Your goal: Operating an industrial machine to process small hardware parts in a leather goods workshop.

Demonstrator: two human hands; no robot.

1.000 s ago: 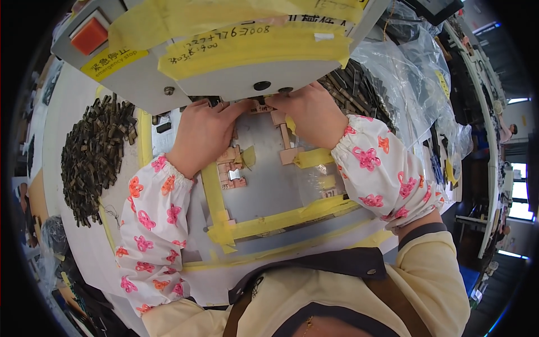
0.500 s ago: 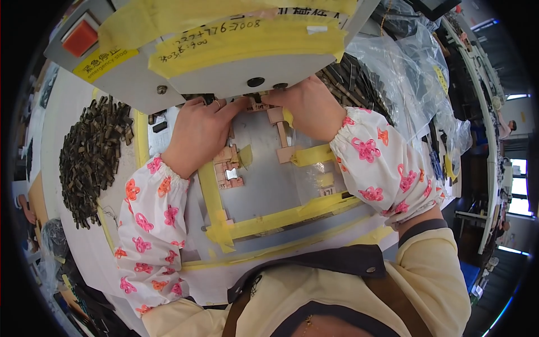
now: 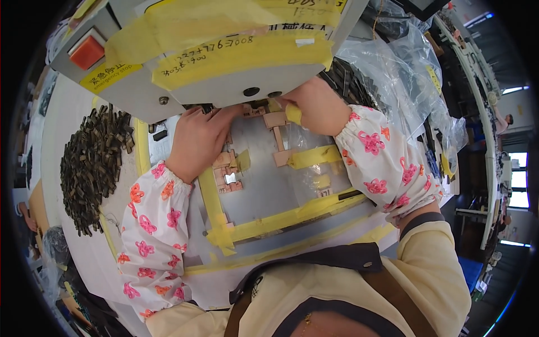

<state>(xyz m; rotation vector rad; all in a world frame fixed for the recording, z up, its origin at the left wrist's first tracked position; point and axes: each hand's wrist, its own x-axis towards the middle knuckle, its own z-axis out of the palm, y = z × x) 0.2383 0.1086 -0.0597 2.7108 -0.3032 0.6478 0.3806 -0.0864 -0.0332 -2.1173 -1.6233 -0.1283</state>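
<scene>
Both of my hands reach to the lower edge of a grey machine housing [image 3: 224, 92]. My left hand [image 3: 199, 140] has bent fingers, with the foremost one by small pinkish blocks [image 3: 254, 112] under that edge. My right hand [image 3: 321, 108] is closed, its fingertips just right of those blocks; a scrap of yellow tape [image 3: 293, 114] shows beside them. The housing hides what either hand grips. Below lies a grey metal plate [image 3: 255, 188] bordered by yellow tape. More pinkish blocks [image 3: 227, 163] sit at its left, and a linked pinkish piece [image 3: 279, 139] at its right.
Dark small pieces lie in a heap [image 3: 92, 168] on the left. Another dark pile [image 3: 353, 84] is at the back right, next to clear plastic sheeting [image 3: 393, 67]. A red button [image 3: 87, 53] stands out on the housing's left corner. Shelving [image 3: 477, 112] runs along the far right.
My right fingertips have shifted slightly right and down, showing more of the pinkish blocks between the hands. My left hand stays nearly in place. The view has tilted slightly.
</scene>
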